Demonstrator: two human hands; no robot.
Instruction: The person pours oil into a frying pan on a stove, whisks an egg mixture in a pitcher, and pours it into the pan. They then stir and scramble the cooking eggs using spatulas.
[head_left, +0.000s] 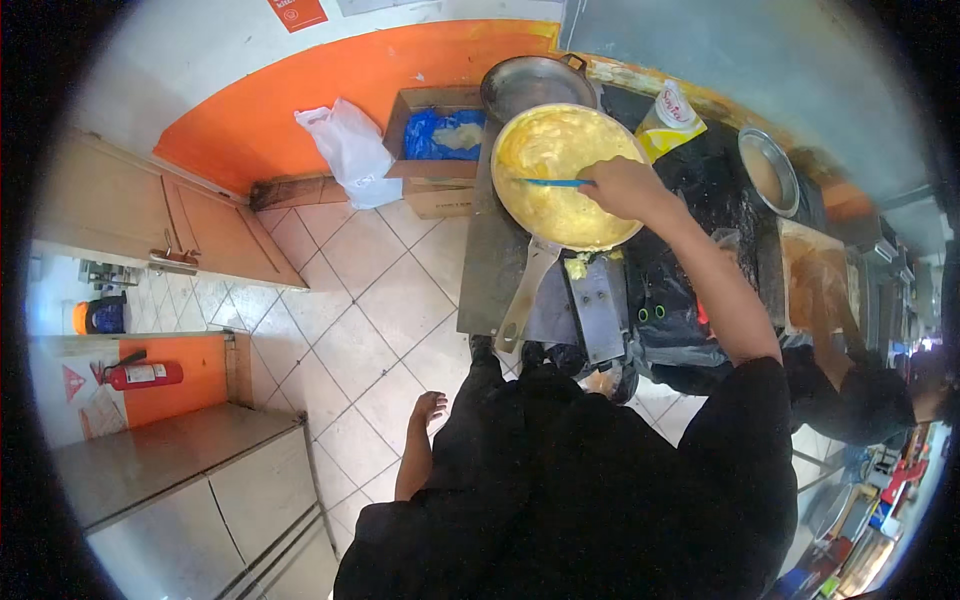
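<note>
My right hand (621, 187) grips a thin blue utensil (555, 182) over a wide frying pan (531, 246); its far end touches the yellow egg-like mixture (559, 142) that fills the pan. The kind of utensil is not clear. Toward my body points the pan's long metal handle (529, 289), which neither hand touches. A lump of the yellow food (576, 268) lies outside the rim, on the metal surface by the handle. My left hand (430, 406) hangs at my side above the tiled floor, holding nothing, its fingers loosely bent.
Behind the pan sits an empty dark metal pan (536, 82). A cardboard box (431, 169) and white plastic bag (352, 154) are to the left. Rightward are a yellow-and-white packet (671, 124), scissors (651, 313), a metal bowl (787, 176) and another person (862, 397).
</note>
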